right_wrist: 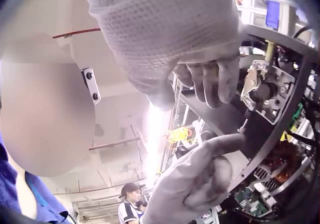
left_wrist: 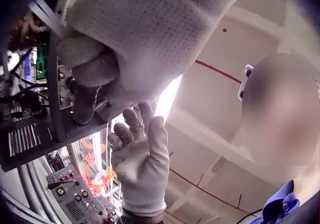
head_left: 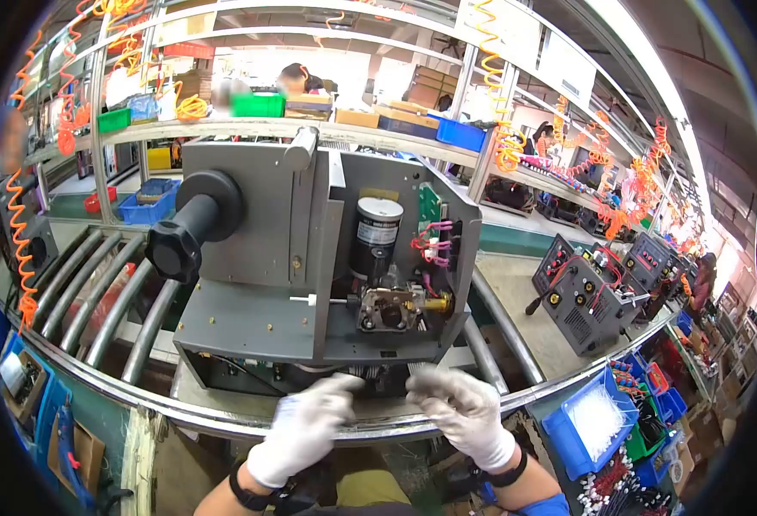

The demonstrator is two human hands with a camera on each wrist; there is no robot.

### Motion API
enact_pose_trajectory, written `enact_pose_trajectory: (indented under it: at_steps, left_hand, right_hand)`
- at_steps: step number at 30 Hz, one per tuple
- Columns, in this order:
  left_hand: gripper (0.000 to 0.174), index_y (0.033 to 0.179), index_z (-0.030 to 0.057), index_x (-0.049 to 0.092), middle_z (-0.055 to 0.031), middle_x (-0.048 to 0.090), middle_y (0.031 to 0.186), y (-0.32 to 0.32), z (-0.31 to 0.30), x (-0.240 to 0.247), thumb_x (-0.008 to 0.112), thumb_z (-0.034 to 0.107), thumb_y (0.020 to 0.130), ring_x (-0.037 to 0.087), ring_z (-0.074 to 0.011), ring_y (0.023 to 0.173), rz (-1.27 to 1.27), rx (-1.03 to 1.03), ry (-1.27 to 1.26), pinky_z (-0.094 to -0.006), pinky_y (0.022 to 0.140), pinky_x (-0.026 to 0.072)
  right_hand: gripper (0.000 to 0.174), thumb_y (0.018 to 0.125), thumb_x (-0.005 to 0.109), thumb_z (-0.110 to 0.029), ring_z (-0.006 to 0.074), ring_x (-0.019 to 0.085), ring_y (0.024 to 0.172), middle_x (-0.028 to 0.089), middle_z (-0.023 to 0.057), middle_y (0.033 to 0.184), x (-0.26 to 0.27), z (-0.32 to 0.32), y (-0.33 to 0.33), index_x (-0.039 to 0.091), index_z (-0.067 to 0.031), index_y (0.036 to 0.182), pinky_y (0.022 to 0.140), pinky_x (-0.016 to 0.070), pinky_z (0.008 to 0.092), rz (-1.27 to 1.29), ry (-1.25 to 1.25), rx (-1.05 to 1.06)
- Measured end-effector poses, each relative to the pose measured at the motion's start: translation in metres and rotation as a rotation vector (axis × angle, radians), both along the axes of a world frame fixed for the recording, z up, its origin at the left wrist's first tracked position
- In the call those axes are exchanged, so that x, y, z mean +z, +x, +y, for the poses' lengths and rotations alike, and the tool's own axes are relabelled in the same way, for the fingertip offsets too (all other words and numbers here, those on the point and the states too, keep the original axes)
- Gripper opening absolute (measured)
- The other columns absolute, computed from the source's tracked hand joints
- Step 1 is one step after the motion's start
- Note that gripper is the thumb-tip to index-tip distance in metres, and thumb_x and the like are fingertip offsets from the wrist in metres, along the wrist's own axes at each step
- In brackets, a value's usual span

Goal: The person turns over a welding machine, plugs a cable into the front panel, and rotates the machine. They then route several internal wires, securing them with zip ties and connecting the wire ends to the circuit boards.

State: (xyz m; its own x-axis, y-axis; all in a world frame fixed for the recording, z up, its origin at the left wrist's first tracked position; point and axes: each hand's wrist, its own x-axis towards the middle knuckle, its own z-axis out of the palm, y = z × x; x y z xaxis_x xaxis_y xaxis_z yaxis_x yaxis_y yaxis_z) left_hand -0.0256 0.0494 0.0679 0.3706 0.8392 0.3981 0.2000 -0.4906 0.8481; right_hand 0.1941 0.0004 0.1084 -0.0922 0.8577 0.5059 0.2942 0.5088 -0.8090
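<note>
A grey metal welding machine, its side open, stands on the roller line in front of me. Inside it are a black cylindrical motor, a metal wire-feed unit and a green circuit board with pink leads. A black spool holder juts out at its left. My gloved left hand is at the machine's lower front edge, index finger extended and the others curled in the right wrist view. My gloved right hand hovers opposite, fingers loosely bent. Nothing shows in either hand.
Steel rollers run left of the machine. Similar machines stand to the right. A blue bin of white pieces and bins of wired parts are at lower right. Orange coiled hoses hang from the frame. Other people are in the background.
</note>
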Motion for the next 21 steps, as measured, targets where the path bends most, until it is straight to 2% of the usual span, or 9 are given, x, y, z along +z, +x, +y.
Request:
enact_pose_trajectory:
  at_steps: [2, 3, 8, 11, 13, 15, 18, 19, 21]
  left_hand:
    - [0.029, 0.119, -0.0005, 0.059, -0.0129, 0.065, 0.075, 0.018, -0.004, 0.007, 0.047, 0.011, 0.094, 0.063, -0.0231, 0.064, 0.14, -0.163, 0.101, -0.0329, 0.063, 0.0502]
    - [0.029, 0.118, -0.0011, 0.058, -0.0153, 0.064, 0.076, 0.024, -0.002, 0.007, 0.049, 0.01, 0.094, 0.064, -0.0273, 0.067, 0.18, -0.191, 0.18, -0.0348, 0.065, 0.0512]
    - [0.026, 0.116, 0.0035, 0.059, -0.0184, 0.064, 0.082, 0.017, 0.003, 0.02, 0.053, 0.01, 0.091, 0.065, -0.0331, 0.071, 0.391, -0.28, 0.157, -0.0398, 0.064, 0.0512]
    - [0.024, 0.111, 0.0035, 0.062, -0.0188, 0.067, 0.087, -0.001, 0.025, 0.025, 0.052, 0.016, 0.093, 0.066, -0.0317, 0.071, 0.375, 0.228, 0.333, -0.0382, 0.064, 0.0534]
    - [0.03, 0.117, -0.0001, 0.061, -0.0159, 0.068, 0.086, 0.005, 0.022, 0.049, 0.058, 0.008, 0.089, 0.065, -0.0254, 0.069, -0.014, 0.435, 0.432, -0.0347, 0.063, 0.052]
    - [0.03, 0.114, 0.0023, 0.064, -0.016, 0.069, 0.09, 0.029, 0.004, 0.074, 0.065, 0.008, 0.085, 0.067, -0.0217, 0.071, 0.057, 0.27, 0.564, -0.0311, 0.065, 0.0527]
    - [0.02, 0.103, 0.0045, 0.067, -0.0171, 0.067, 0.083, 0.042, 0.026, 0.064, 0.066, 0.01, 0.084, 0.067, -0.0277, 0.07, 0.241, 0.038, 0.585, -0.0334, 0.064, 0.0527]
    - [0.02, 0.103, 0.0045, 0.067, -0.0171, 0.067, 0.083, 0.044, 0.029, 0.066, 0.066, 0.01, 0.084, 0.067, -0.0277, 0.07, 0.26, 0.04, 0.596, -0.0334, 0.064, 0.0527]
    - [0.016, 0.101, 0.0045, 0.066, -0.0178, 0.066, 0.079, 0.05, 0.035, 0.079, 0.062, 0.008, 0.086, 0.066, -0.0302, 0.069, 0.303, 0.309, 0.438, -0.0357, 0.062, 0.0517]
  right_hand:
    - [0.031, 0.081, 0.075, -0.007, 0.015, 0.064, 0.075, 0.066, 0.007, 0.086, 0.019, 0.001, -0.009, 0.065, -0.0016, 0.109, 0.067, 0.0531, 0.0272, -0.15, 0.04, -0.033]
    - [0.024, 0.081, 0.074, -0.006, 0.0203, 0.065, 0.074, 0.066, 0.0091, 0.086, 0.021, 0.007, -0.002, 0.066, -0.0031, 0.102, 0.066, 0.0525, 0.0294, -0.442, 0.18, -0.005]
    - [0.014, 0.086, 0.068, -0.012, 0.0265, 0.066, 0.073, 0.066, 0.013, 0.086, 0.019, 0.007, 0.009, 0.065, -0.0042, 0.098, 0.066, 0.0528, 0.0321, -0.521, 0.181, -0.088]
    - [0.011, 0.093, 0.06, -0.013, 0.0125, 0.064, 0.07, 0.064, 0.0055, 0.082, 0.017, 0.015, 0.034, 0.063, -0.0024, 0.096, 0.062, 0.0522, 0.0256, -0.044, 0.057, -0.275]
    - [0.012, 0.095, 0.056, -0.011, 0.0082, 0.061, 0.07, 0.061, 0.0037, 0.081, 0.022, 0.023, 0.036, 0.063, -0.0008, 0.096, 0.06, 0.0516, 0.0234, 0.019, 0.045, -0.247]
    - [0.01, 0.094, 0.057, -0.006, 0.0078, 0.062, 0.071, 0.061, 0.0031, 0.083, 0.022, 0.029, 0.019, 0.063, 0.0011, 0.097, 0.063, 0.0529, 0.0222, 0.037, 0.065, -0.199]
    - [0.01, 0.095, 0.058, -0.008, 0.0074, 0.062, 0.074, 0.063, 0.0028, 0.087, 0.01, 0.045, 0.005, 0.064, -0.0007, 0.1, 0.065, 0.0546, 0.0226, 0.408, 0.018, -0.084]
    - [0.016, 0.096, 0.057, -0.009, 0.0087, 0.064, 0.076, 0.064, 0.005, 0.089, 0.004, 0.053, 0.004, 0.061, -0.0007, 0.108, 0.065, 0.0551, 0.0232, 0.44, -0.016, -0.055]
    - [0.031, 0.098, 0.052, -0.012, 0.0125, 0.065, 0.075, 0.066, 0.0085, 0.093, 0.005, 0.066, 0.0, 0.051, -0.001, 0.127, 0.067, 0.0557, 0.0267, 0.555, -0.13, 0.007]
